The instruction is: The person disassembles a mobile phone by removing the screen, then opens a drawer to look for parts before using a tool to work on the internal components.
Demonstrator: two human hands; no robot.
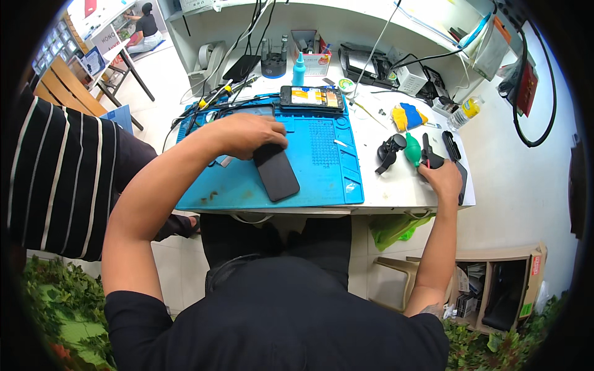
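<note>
A dark smartphone [276,174] lies slanted on the blue silicone work mat [247,193]. My left hand [250,133] closes over its far end, fingers curled around the edge. At the right side of the white table, my right hand [443,179] has its fingers bent together against a black, angular tool [432,154]; a bit of red shows at the fingertips, and what they grip is partly hidden. Touching distance from those fingers is a green rubber air blower [413,150]. Left of it stands a black round-headed device [390,151].
An opened phone [312,98] with its inner parts bare rests at the mat's far edge. Behind it are a light-blue bottle [299,70] and a screwdriver holder [273,62]. A clear bottle [465,114] stands far right. A person in a striped shirt [59,179] is close at left.
</note>
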